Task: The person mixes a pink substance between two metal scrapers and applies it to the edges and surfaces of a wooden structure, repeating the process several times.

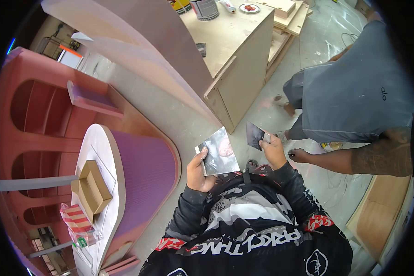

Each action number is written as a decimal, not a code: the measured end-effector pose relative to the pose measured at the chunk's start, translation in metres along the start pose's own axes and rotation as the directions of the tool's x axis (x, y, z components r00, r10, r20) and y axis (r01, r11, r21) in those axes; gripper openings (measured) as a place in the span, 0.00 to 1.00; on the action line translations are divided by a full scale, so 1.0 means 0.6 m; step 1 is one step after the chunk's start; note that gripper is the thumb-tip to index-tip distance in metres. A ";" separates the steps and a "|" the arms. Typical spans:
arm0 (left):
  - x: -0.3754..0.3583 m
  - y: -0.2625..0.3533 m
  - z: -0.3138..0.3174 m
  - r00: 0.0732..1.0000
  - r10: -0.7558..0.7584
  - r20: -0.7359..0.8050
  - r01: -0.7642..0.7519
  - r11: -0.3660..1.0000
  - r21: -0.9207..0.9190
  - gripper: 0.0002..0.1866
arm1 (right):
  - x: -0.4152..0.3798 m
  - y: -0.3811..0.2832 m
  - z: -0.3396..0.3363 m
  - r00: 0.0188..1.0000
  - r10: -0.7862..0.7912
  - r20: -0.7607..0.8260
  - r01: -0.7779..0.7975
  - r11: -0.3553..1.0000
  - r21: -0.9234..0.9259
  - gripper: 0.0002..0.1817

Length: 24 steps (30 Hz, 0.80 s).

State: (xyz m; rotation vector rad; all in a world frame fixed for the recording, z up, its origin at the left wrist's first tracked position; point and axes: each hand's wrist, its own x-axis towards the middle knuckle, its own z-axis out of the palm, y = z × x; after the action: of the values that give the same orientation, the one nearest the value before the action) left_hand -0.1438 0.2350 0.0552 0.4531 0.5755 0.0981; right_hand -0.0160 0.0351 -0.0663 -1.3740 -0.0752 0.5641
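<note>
Your left hand (198, 171) grips a wide metal plate (218, 152) at centre frame, thumb across its lower left corner, with a pinkish smear of filler on its face. Your right hand (272, 149) is clenched on the handle of a smaller scraper (255, 135), just right of the plate and not touching it.

I'd judge the filler could slide off if you tilt the plate further, landing on your sleeve or the floor (179, 115). The scraper's bare edge points toward the plate hand, so a slip could nick your thumb.

Room is tight. A co-worker (354, 101) crouches close at right, bare arm just beside your scraper hand. The plywood cabinet (244, 78) corner stands just above the plate; the rounded pink counter (138, 175) hems the left.
</note>
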 end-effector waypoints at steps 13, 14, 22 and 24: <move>-0.017 0.180 -0.121 0.954 0.296 -0.039 -0.299 0.950 -0.094 0.19 | 0.028 0.041 0.103 0.985 0.069 0.159 -0.038 0.981 -0.189 0.25; -0.018 0.200 -0.129 0.949 0.307 -0.076 -0.313 0.945 -0.091 0.19 | 0.033 0.038 0.121 0.977 0.145 0.157 -0.105 0.965 -0.240 0.26; -0.028 0.330 -0.209 0.956 0.283 -0.069 -0.291 0.942 -0.168 0.16 | 0.056 0.001 0.354 0.951 -0.139 0.276 0.220 0.932 -0.288 0.25; -0.031 0.364 -0.228 0.955 0.292 -0.053 -0.297 0.941 -0.160 0.15 | 0.056 -0.065 0.414 0.829 -0.349 0.437 0.529 0.743 -0.409 0.26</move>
State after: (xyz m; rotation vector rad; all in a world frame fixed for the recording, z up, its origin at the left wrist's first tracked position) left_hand -0.2263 0.4797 0.0588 0.3728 0.5194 0.4374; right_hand -0.0662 0.2706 0.0145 -1.6918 -0.8785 0.3671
